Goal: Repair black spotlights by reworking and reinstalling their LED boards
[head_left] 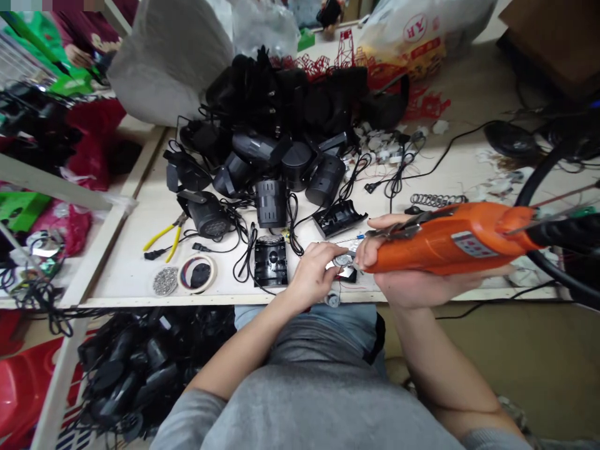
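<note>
Head view: right hand point(405, 290) wrapped round the body of an orange power tool point(440, 244), fingers closed on it, nose pointing toward the left hand point(313, 275). Left hand nearly closed, thumb and fingertips pinching a small round part point(342, 260). Part sits at the left fingertips, between that hand and the tool nose, over the front edge of the table point(229, 278); can't tell if the nose touches it. Black half-shell point(270, 262) just left of the left hand, second half-shell point(340, 219) beyond it. Further left: tape roll point(212, 275), pile of screws point(165, 281), yellow-handled pliers point(174, 245). Black lamp-like housings point(272, 203) heaped behind.
</note>
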